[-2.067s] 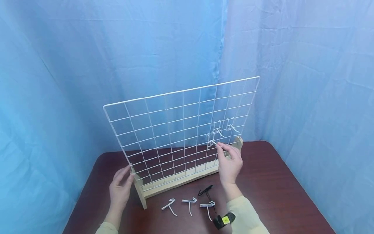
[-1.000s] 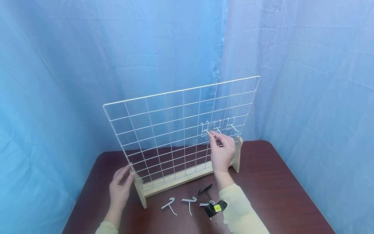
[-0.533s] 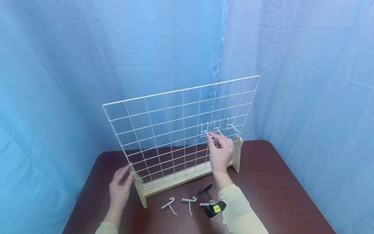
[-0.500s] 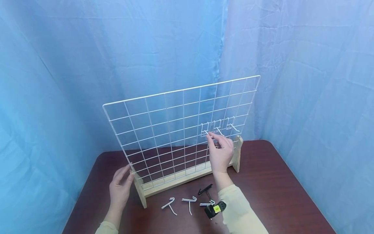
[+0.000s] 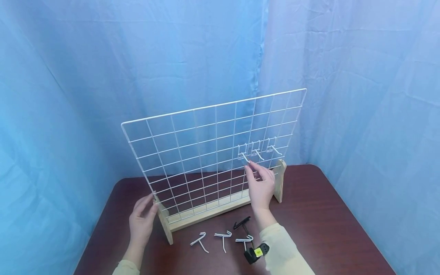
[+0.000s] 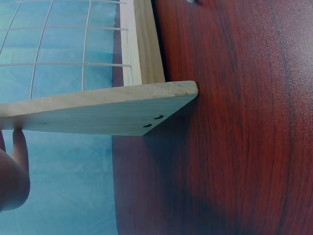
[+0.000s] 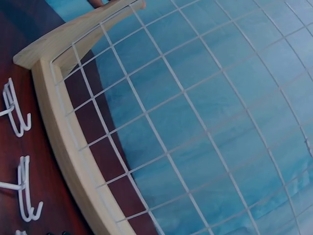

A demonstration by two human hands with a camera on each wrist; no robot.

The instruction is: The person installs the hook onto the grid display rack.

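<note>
A white wire grid panel (image 5: 206,152) stands upright in a wooden stand (image 5: 213,215). My left hand (image 5: 141,219) pinches the top of the stand's left end board, also seen in the left wrist view as a pale end board (image 6: 98,110). Three white hooks hang in a row on the grid's right part: a left hook (image 5: 244,156), a middle hook (image 5: 258,154) and a right hook (image 5: 275,149). Just below the left hook's tip is my right hand (image 5: 262,187), thumb and index finger slightly apart; the index fingertip is at or near the tip.
On the dark red table (image 5: 319,221), before the stand, lie a white hook (image 5: 199,241), another white hook (image 5: 223,240), a third white hook (image 5: 244,240) and a black hook (image 5: 242,223). The right wrist's black camera (image 5: 254,254) partly covers them. Blue curtains surround the table.
My right hand raised the left hook, hung it on the grid beside the middle one, then slid down off its tip. My left hand stayed on the stand.
</note>
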